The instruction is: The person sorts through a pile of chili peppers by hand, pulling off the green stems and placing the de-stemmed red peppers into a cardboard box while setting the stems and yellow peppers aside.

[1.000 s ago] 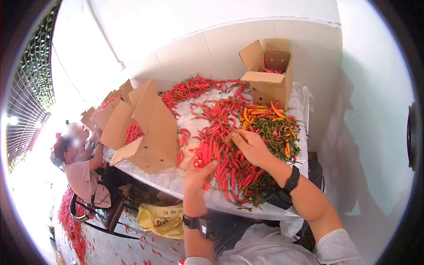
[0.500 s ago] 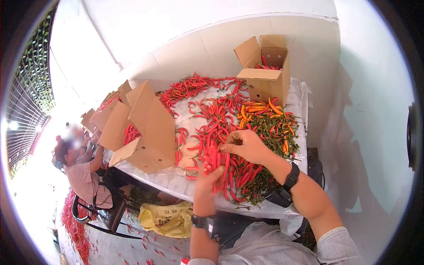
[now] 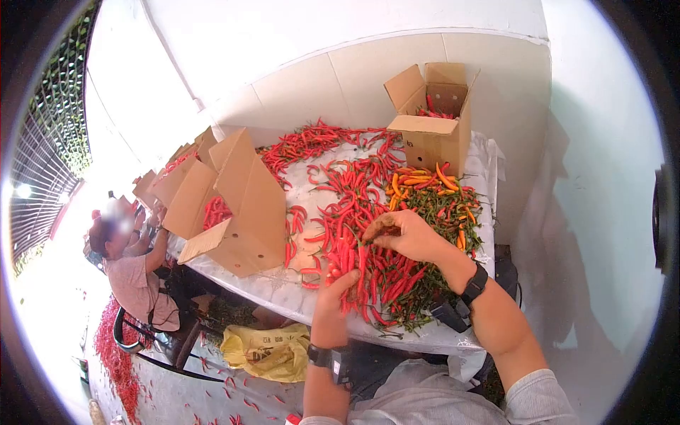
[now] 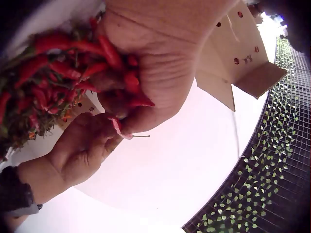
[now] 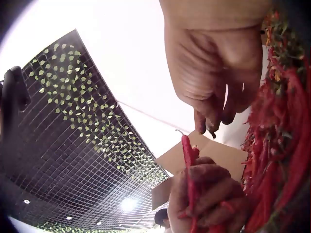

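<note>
My left hand [image 3: 331, 301] grips a bunch of red chili peppers [image 3: 343, 256], tips and stems pointing up, above the front of the pepper pile. In the right wrist view, one held chili [image 5: 188, 153] stands out with its thin curved stem upward. My right hand [image 3: 411, 235] is just to the right, fingers bent toward the thumb, close over the bunch. At its fingertips [image 5: 210, 127] a small dark stem-like bit shows. The pile of red chilies [image 3: 354, 184] lies under and beyond both hands; green stems and orange chilies [image 3: 425, 180] heap at the right.
An open cardboard box [image 3: 435, 138] with red chilies stands at the back right. Another open box [image 3: 248, 227] is at the left. Beyond it a person [image 3: 142, 283] sits at the table [image 3: 290, 301]. A yellow sack [image 3: 265, 350] and scattered chilies lie on the floor.
My left hand has moved right and closer to the right hand, still gripping the chilies. The right hand dipped toward the bunch and now sits slightly to the right again.
</note>
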A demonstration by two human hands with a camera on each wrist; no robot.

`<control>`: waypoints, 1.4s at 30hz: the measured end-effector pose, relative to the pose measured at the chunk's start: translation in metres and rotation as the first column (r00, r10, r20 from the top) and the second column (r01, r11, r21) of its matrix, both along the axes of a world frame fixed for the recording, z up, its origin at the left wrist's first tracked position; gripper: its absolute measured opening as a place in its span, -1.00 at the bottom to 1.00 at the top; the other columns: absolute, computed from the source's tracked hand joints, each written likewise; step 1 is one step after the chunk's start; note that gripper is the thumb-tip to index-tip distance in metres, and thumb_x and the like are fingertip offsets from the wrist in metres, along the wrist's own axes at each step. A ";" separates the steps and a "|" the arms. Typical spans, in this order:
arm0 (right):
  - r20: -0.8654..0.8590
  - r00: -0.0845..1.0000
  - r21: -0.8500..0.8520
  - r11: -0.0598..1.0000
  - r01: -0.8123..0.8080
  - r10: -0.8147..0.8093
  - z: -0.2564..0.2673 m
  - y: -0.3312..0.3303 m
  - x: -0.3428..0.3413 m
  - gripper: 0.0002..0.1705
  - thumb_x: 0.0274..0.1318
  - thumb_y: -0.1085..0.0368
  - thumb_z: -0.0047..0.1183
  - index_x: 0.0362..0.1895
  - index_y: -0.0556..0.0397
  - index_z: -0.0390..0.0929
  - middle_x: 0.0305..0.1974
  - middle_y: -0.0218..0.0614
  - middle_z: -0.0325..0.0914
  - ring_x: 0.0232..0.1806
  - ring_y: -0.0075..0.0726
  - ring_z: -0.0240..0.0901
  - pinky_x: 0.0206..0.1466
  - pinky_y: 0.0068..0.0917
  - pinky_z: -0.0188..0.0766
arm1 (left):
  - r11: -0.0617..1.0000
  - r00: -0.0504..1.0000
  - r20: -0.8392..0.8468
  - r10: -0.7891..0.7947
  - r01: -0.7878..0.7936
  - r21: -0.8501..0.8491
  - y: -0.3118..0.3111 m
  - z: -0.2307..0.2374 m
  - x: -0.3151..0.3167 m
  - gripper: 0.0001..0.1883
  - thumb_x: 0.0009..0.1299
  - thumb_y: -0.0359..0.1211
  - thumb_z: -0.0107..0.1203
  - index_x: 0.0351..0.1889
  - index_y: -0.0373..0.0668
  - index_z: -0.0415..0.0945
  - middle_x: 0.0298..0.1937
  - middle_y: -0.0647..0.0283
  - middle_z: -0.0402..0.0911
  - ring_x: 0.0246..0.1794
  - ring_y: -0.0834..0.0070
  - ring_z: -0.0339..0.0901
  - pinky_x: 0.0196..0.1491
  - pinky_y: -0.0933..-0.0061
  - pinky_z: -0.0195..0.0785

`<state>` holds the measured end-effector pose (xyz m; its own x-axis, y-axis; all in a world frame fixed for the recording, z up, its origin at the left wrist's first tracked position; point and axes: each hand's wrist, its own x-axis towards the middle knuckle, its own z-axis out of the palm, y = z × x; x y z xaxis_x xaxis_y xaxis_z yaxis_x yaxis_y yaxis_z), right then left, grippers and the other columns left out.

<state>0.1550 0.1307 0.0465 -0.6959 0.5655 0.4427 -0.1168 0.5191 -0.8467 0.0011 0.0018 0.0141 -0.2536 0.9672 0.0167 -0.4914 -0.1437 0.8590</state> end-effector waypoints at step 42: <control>-0.277 0.486 0.310 0.401 0.862 -0.829 0.000 0.012 0.013 -0.82 -0.18 0.38 0.09 -0.35 0.02 0.57 -0.29 -0.14 0.46 -0.11 -0.03 0.35 -0.03 -0.25 0.28 | 0.929 0.841 0.524 -0.137 -0.075 0.363 0.013 -0.024 -0.030 -0.78 0.33 -0.33 -0.09 -0.14 -0.22 0.38 -0.35 0.27 0.43 -0.45 0.54 0.34 -0.65 0.65 0.17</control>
<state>0.1681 0.1431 0.0468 0.0849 0.6318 0.7705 0.5143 0.6345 -0.5770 -0.0294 0.0145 -0.0102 -0.2948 0.9272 0.2309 -0.8631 -0.3621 0.3521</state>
